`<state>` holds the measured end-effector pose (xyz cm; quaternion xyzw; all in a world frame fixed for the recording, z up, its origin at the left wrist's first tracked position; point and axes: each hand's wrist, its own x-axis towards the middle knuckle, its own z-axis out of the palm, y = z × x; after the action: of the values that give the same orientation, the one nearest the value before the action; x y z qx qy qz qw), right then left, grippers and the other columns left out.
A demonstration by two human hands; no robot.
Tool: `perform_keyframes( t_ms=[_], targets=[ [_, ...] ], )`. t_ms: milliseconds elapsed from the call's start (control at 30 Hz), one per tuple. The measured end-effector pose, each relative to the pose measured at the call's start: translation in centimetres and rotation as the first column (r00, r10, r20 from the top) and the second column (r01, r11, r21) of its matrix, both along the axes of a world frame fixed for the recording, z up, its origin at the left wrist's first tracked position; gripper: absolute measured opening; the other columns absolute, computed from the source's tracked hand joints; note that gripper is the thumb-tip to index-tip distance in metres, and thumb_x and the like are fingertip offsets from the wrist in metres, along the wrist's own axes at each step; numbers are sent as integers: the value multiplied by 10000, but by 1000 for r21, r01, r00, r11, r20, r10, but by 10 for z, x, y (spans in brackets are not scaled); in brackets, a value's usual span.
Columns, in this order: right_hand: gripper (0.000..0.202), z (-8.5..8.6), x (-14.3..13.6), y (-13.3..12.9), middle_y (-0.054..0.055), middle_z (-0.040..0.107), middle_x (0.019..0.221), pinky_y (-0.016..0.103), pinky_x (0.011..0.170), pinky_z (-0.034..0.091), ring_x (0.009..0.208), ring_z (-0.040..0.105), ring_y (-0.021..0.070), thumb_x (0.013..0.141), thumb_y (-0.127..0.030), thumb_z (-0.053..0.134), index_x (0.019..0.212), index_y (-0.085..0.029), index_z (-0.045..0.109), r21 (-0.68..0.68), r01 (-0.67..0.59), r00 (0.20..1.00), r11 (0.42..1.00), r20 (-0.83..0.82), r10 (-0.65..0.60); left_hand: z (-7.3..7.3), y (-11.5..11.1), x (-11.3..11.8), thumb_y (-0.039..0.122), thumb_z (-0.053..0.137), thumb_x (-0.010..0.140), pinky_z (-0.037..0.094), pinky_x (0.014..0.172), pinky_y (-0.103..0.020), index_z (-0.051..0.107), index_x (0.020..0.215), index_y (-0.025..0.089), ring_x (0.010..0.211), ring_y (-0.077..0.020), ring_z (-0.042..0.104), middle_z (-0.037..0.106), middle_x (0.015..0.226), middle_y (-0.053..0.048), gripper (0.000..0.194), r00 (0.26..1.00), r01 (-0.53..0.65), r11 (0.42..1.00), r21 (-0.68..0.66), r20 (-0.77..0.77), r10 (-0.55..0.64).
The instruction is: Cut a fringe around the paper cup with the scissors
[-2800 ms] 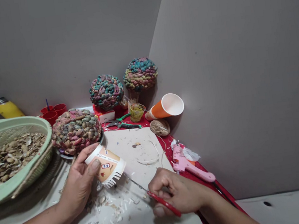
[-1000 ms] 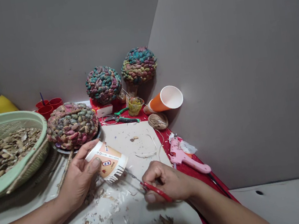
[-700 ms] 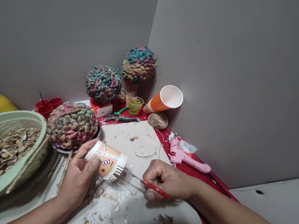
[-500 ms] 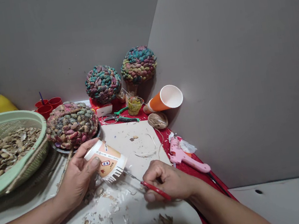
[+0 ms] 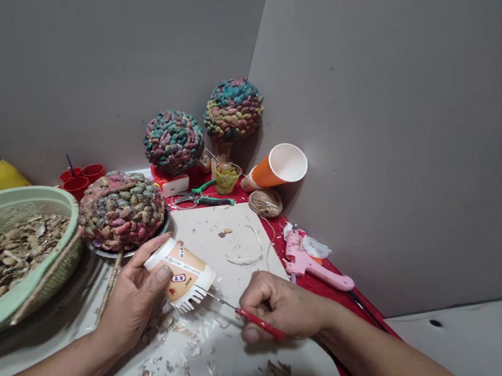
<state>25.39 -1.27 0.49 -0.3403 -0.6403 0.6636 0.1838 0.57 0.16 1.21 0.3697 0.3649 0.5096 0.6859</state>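
My left hand (image 5: pixel 137 291) is closed around a printed paper cup (image 5: pixel 187 263), thumb on the near side and fingers behind it. The cup lies tilted, and part of its lower right edge is cut into a fringe of narrow strips. My right hand (image 5: pixel 280 308) grips red-handled scissors (image 5: pixel 257 322), with their blades at the cup's edge beside the last strip. Just behind my left hand, a ball covered in pink, green and brown shells (image 5: pixel 123 212) rests on a metal dish.
A green basket (image 5: pixel 64 270) of shells stands at left. Two colourful shell-covered balls (image 5: pixel 173 141), green-handled pliers (image 5: pixel 215 200), a twine ball (image 5: pixel 265 203) and an orange paper cup (image 5: pixel 267 172) sit at the back. A pink glue gun (image 5: pixel 315 266) lies right. Scraps litter the white board (image 5: pixel 219 226).
The cup has turned slightly in my left hand and shifted a little right. The scissor blades now overlap the cup's edge a bit farther in.
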Motion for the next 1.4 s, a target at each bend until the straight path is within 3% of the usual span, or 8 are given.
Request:
perform_keyframes(
  t_ms=[167,400,733,933,1133,1400],
  targets=[
    [605,-3,1,0,-96,325,409,144,370,195,401,239,10,655,-537,841,469,-152,413,-25,-13,1000,1000,28,13,3,0,3,332,823,745,590,798,-297,669,1206,243,880,-229,752,782,1040,-88,494,999,25,999,-23,46,-24],
    [590,3,7,0,-98,313,411,150,366,159,393,223,3,678,-510,829,472,-153,407,-22,-39,998,999,-42,38,10,3,2,308,814,756,587,797,-283,678,1171,222,896,-223,741,781,1021,-77,446,997,-27,1000,4,72,27],
    [622,3,6,2,-102,293,422,162,373,145,404,209,6,632,-539,857,470,-157,393,-41,-38,999,998,-38,36,9,2,0,305,806,766,572,742,-236,686,1189,237,834,-187,730,782,979,-60,444,997,-31,1000,3,71,30],
    [635,2,8,2,-98,305,411,166,376,145,399,214,6,622,-561,858,460,-154,397,-20,-26,998,999,-51,25,8,4,-1,329,799,775,561,893,-307,639,1260,226,926,-218,733,776,1061,-76,521,995,-77,997,0,66,77],
    [632,1,6,2,-98,287,408,163,373,144,395,202,5,685,-579,804,459,-163,384,-17,-23,998,1000,-58,22,7,2,-1,308,799,779,581,793,-260,655,1223,232,901,-205,737,780,1067,-78,473,996,-44,999,21,75,42],
    [616,2,5,2,-96,291,417,153,374,156,399,218,4,679,-542,817,454,-159,390,-17,-10,999,1000,-42,10,4,1,1,299,804,779,568,822,-215,659,1224,256,959,-175,727,774,1116,-59,470,998,-1,999,33,70,-1]
  ],
)
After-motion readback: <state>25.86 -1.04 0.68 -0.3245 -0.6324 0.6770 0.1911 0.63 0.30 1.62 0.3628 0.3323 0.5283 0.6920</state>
